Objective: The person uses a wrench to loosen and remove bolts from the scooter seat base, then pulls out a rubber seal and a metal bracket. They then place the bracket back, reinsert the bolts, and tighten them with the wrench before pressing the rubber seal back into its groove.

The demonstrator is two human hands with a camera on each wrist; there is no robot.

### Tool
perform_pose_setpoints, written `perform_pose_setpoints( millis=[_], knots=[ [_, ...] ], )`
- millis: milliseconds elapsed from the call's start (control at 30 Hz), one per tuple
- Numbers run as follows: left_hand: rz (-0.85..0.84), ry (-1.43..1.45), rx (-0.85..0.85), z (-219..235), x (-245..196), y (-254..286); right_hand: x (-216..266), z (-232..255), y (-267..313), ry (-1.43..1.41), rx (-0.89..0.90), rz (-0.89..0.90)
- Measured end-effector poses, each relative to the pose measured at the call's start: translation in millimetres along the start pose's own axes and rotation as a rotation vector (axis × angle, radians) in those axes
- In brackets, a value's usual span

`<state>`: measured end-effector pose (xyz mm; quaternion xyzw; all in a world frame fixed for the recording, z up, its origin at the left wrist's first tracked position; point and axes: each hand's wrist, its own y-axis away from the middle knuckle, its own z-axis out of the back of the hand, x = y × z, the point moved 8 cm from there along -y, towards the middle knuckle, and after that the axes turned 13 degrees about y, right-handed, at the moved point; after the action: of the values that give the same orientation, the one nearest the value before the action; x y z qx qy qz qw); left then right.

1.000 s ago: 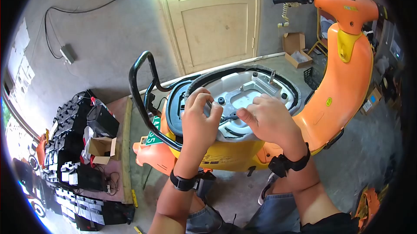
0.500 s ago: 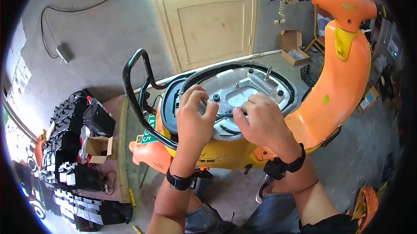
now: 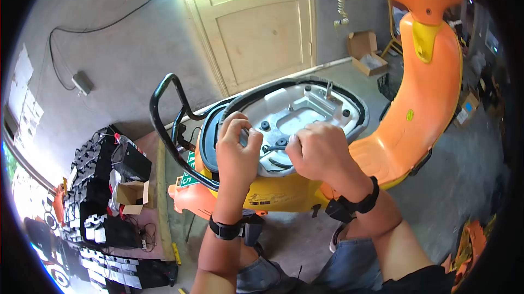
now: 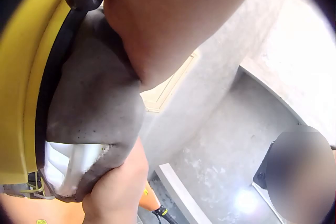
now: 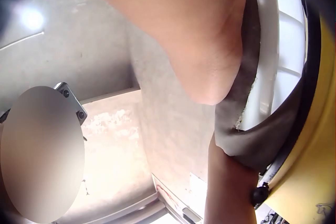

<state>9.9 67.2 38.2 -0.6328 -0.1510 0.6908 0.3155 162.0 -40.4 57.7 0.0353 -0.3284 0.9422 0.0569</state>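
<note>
An upturned scooter seat lies on the orange and yellow scooter point(image 3: 284, 193), its white plastic base point(image 3: 259, 133) facing up with dark bumpers on it. A grey seat cover point(image 4: 94, 92) wraps the side nearest me. My left hand point(image 3: 234, 149), fingers and thumb curled, grips this cover at the rear-left rim. To the right, my right hand point(image 3: 322, 149) pinches the cover at the near rim. A thin dark strip point(image 3: 277, 149) runs between the two hands over the base. Both sets of fingertips are mostly hidden in the wrist views.
A black grab rail point(image 3: 169, 103) rises behind the seat, left of my hands. Several black batteries point(image 3: 90, 174) and an open carton point(image 3: 132, 196) sit on a low platform at left. Another carton point(image 3: 367, 56) stands near the door point(image 3: 267, 34).
Both hands stay at the near rim of the seat, and the right hand has turned slightly, its knuckles now more level. The head view has shifted, moving the scooter left in the picture.
</note>
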Motion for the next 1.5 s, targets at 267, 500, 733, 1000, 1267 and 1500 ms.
perform_pose_setpoints(
  millis=[267, 500, 733, 1000, 1267, 1500],
  knots=[
    [-0.036, 0.004, 0.015, 1.4, -2.4, -1.9, -10.3, -4.6, -0.1, -0.093, 0.282, 0.006],
    [-0.064, -0.013, 0.068, 1.7, -3.7, -1.7, -17.8, -7.2, -12.8, -0.250, 0.498, -0.008],
    [-0.041, -0.028, 0.057, 2.1, 1.3, -0.3, -11.5, -27.0, -15.9, -0.283, 0.693, 0.040],
    [0.015, 0.045, 0.058, 4.6, 7.1, -0.8, 3.2, -21.9, -6.6, -0.079, 0.524, 0.121],
    [0.105, 0.152, 0.234, -6.8, 19.2, -8.5, 20.8, -9.5, 6.4, 0.073, 0.460, 0.119],
    [0.090, 0.094, 0.174, -6.8, 9.4, -5.2, 13.2, -11.5, 4.5, 0.028, 0.462, 0.114]
  ],
)
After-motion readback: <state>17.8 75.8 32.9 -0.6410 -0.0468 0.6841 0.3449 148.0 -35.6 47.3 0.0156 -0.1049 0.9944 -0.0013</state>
